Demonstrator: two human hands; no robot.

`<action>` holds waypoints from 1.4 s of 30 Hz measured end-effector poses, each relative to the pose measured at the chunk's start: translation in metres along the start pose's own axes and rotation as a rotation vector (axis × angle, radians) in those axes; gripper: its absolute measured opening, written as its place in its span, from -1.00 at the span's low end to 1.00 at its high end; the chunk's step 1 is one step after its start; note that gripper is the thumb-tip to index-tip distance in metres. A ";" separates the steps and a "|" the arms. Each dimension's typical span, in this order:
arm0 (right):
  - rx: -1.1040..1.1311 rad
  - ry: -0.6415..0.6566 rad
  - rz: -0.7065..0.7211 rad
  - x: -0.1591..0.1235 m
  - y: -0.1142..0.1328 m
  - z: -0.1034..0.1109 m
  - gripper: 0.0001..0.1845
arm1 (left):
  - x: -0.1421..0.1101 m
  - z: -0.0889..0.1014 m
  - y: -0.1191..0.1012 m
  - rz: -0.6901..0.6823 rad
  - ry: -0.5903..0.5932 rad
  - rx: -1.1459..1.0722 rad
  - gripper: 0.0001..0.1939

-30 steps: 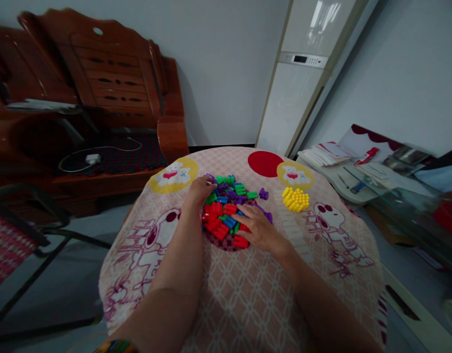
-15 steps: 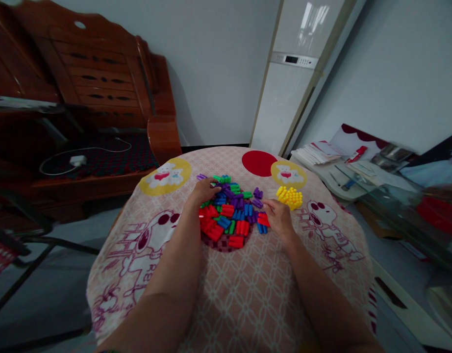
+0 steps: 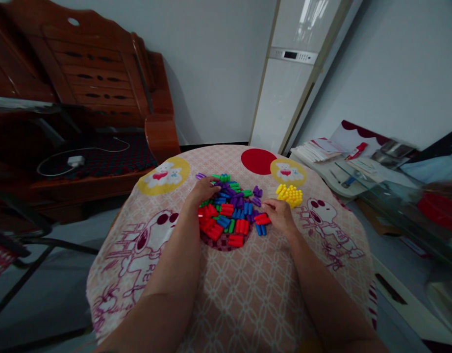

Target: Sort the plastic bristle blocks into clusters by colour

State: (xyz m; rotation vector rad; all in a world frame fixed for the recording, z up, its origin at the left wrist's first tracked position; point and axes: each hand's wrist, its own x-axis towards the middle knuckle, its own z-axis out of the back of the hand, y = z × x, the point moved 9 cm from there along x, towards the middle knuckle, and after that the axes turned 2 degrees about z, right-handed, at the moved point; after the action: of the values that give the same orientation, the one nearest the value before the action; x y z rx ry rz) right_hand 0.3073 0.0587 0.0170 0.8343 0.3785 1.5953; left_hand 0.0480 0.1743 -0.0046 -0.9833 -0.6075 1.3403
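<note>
A heap of small plastic pieces (image 3: 241,226), shaped like joined tubes in red, blue, green and purple, lies on the round table. My left hand (image 3: 203,191) rests at the heap's far left side, its fingers apart over purple and green pieces. At the right side is my right hand (image 3: 280,214), fingers curved and slightly parted, tips close to a purple piece (image 3: 256,201). Just below those fingertips are a red piece (image 3: 263,219) and a blue piece (image 3: 261,229). A bundle of yellow pieces (image 3: 289,195) stands together beyond my right hand.
A patterned cloth (image 3: 244,294) covers the table. On the left stands a wooden bench (image 3: 162,139) with a white charger (image 3: 76,161) and its cable. To the right, a glass-topped surface (image 3: 373,191) holds papers and other items. A tall white cabinet-like unit (image 3: 285,93) stands behind.
My right hand has drawn slightly away from the purple piece, and more of the red piece shows. My left hand is almost still. The view has shifted a little.
</note>
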 end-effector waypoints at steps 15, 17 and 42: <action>-0.392 0.222 0.322 -0.018 0.074 -0.032 -0.73 | 0.002 0.000 -0.003 -0.071 -0.054 0.124 -0.55; -0.402 0.200 0.388 -0.021 0.086 -0.034 -0.76 | 0.000 -0.004 -0.003 -0.038 -0.027 0.073 -0.53; -0.329 0.172 0.187 -0.019 0.074 -0.065 -0.68 | -0.012 -0.039 -0.040 -0.273 0.290 0.041 -0.05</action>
State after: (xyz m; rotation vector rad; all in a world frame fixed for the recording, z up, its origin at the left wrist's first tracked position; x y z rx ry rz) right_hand 0.2091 0.0386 0.0160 0.4929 0.1543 1.8490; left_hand 0.0993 0.1554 0.0125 -0.9992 -0.4712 0.9455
